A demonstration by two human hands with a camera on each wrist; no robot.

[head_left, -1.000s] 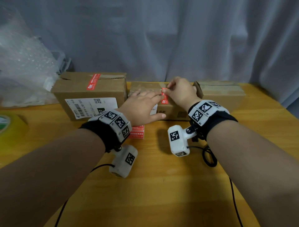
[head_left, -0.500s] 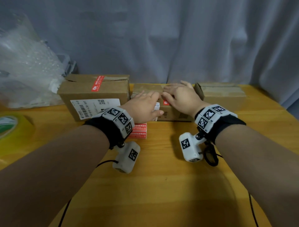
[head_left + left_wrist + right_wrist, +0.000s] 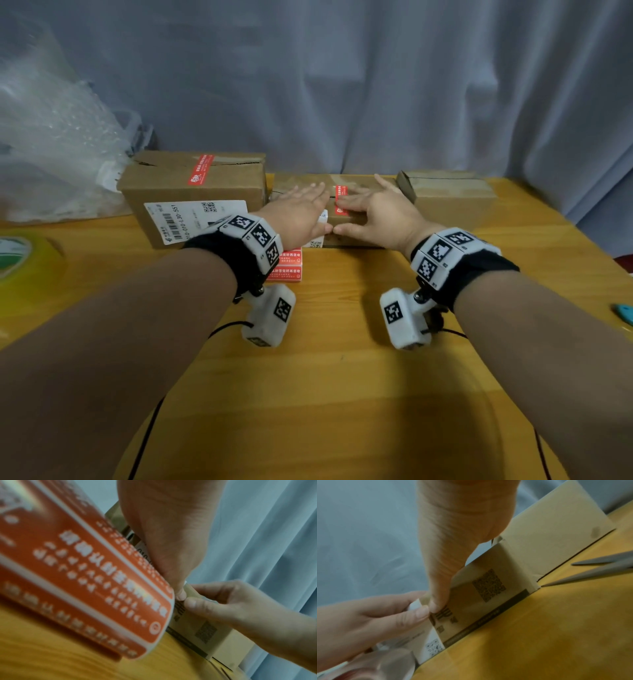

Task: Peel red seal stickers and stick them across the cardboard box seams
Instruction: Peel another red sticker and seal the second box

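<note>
Three cardboard boxes stand in a row at the back of the table. The middle box (image 3: pixel 359 183) carries a red seal sticker (image 3: pixel 341 200) folded over its top front edge. My left hand (image 3: pixel 301 212) lies flat on that box just left of the sticker, fingers straight. My right hand (image 3: pixel 373 209) lies flat just right of it. Both thumbs press the box's front face and nearly meet, the left thumb (image 3: pixel 181 593) beside the right thumb (image 3: pixel 438 601). The left box (image 3: pixel 191 192) bears its own red sticker (image 3: pixel 200 169). The right box (image 3: pixel 452 197) shows none.
A stack of red sticker sheets (image 3: pixel 287 265) lies in front of the middle box, under my left wrist. Bubble wrap (image 3: pixel 51 147) and a yellow tape roll (image 3: pixel 20 263) sit at the left. Scissors (image 3: pixel 599 568) lie at the right.
A second ago my right hand pinched the red sticker at the box's top edge. It has let go, and both hands have spread flat on either side of it.
</note>
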